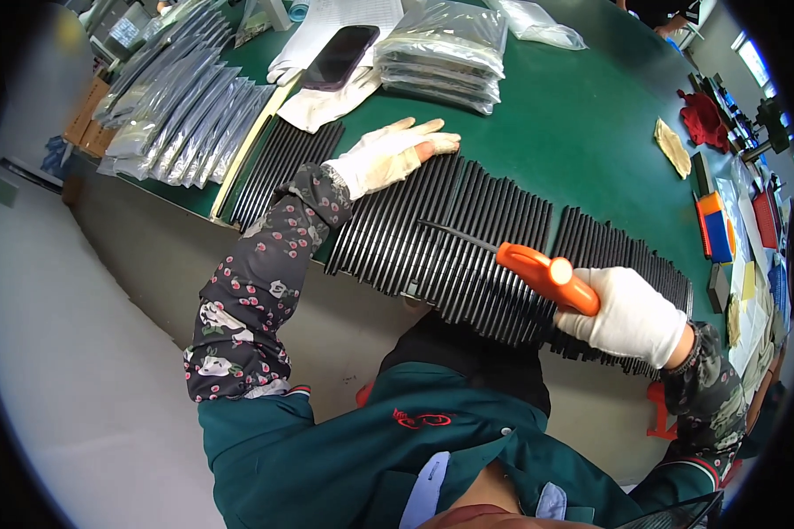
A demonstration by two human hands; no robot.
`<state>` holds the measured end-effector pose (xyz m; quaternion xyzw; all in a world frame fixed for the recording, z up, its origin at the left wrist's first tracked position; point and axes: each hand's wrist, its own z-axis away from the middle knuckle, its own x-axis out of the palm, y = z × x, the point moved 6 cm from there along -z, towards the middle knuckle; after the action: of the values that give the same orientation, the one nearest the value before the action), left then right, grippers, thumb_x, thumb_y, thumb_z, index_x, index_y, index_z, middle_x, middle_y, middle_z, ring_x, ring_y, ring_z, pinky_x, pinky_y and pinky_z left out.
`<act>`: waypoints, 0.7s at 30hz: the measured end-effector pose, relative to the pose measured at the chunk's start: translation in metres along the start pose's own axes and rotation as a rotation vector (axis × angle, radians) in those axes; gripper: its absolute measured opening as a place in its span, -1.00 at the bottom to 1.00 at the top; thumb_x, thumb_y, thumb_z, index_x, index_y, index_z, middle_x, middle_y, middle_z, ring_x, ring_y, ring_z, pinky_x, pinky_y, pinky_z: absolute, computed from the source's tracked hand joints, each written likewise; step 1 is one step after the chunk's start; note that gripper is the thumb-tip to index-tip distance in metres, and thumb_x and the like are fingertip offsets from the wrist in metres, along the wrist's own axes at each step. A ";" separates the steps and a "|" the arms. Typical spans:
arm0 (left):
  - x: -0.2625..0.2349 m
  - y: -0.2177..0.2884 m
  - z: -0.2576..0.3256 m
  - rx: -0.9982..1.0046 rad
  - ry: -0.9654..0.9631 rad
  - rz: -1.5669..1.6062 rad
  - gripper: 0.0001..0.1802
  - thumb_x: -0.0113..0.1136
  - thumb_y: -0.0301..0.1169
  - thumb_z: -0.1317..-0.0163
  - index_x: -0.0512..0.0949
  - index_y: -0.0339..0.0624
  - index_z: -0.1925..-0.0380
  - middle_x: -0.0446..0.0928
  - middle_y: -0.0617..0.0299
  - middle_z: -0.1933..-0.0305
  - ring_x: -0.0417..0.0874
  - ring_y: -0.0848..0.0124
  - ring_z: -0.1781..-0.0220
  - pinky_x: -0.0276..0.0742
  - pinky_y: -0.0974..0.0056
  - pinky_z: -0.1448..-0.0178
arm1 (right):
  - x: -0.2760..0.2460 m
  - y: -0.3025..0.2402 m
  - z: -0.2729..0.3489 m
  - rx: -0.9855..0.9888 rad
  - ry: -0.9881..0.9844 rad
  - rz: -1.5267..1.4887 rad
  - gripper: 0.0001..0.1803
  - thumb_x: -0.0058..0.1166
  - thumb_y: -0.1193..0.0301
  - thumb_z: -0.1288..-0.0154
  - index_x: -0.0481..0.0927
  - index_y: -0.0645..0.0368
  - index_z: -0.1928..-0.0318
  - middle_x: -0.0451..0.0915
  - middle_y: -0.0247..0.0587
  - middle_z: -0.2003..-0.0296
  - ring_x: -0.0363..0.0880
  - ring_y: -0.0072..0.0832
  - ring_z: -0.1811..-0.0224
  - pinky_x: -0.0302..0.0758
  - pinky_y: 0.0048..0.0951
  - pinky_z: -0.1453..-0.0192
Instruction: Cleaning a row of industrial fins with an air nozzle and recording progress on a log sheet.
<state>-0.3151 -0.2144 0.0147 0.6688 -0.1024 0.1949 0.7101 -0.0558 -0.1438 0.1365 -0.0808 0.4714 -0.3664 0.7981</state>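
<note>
On the row of black strips point(468, 238) at the green table's point(573, 115) near edge, my left hand point(388, 154) lies flat and open, pinning them, while my right hand point(631, 317) clamps the orange-handled tool point(547, 275), its thin blade laid across the strips.

Head camera looks steeply down, close over the table point(582, 115).

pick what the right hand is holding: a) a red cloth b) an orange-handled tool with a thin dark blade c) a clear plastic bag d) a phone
b: the gloved right hand grips the orange-handled tool, its thin dark blade lying across the row of black strips, while the phone lies far off on the green table.
</note>
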 end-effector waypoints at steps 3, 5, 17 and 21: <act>0.005 0.016 0.006 0.428 -0.227 -0.703 -0.37 -0.13 -0.29 -0.35 -0.03 -0.54 -0.23 0.26 -0.31 -0.20 0.24 0.13 -0.34 -0.14 0.25 -0.46 | -0.007 -0.011 -0.007 -0.026 0.050 0.008 -0.69 0.14 0.26 -0.05 0.55 0.21 0.26 0.55 0.03 0.49 0.56 -0.07 0.38 0.48 -0.24 0.25; 0.006 0.015 0.005 0.410 -0.218 -0.677 -0.38 -0.12 -0.29 -0.34 -0.02 -0.53 -0.23 0.26 -0.29 -0.21 0.24 0.14 -0.34 -0.14 0.25 -0.46 | -0.002 -0.011 -0.012 -0.070 0.048 0.009 -0.69 0.14 0.25 -0.06 0.55 0.21 0.26 0.55 0.03 0.49 0.56 -0.06 0.38 0.48 -0.24 0.25; 0.006 0.016 0.007 0.328 -0.120 -1.034 -0.15 -0.68 0.29 -0.23 0.36 -0.01 -0.17 0.33 0.33 -0.27 0.06 0.33 -0.43 -0.28 0.10 -0.47 | 0.008 -0.027 -0.021 -0.118 -0.039 0.060 -0.69 0.13 0.23 -0.07 0.55 0.19 0.27 0.55 0.02 0.51 0.55 -0.06 0.39 0.48 -0.23 0.25; 0.011 0.023 0.008 0.485 -0.227 -0.847 -0.43 -0.29 -0.17 -0.41 0.07 -0.38 -0.25 0.29 -0.10 -0.24 0.25 0.29 -0.34 -0.14 0.27 -0.46 | -0.008 -0.020 -0.024 0.035 0.049 0.018 -0.68 0.15 0.25 -0.05 0.54 0.21 0.25 0.54 0.06 0.50 0.55 -0.05 0.37 0.47 -0.24 0.22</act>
<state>-0.3134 -0.2202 0.0406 0.8145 0.1498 -0.1661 0.5353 -0.0877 -0.1476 0.1386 -0.0535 0.4852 -0.3694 0.7908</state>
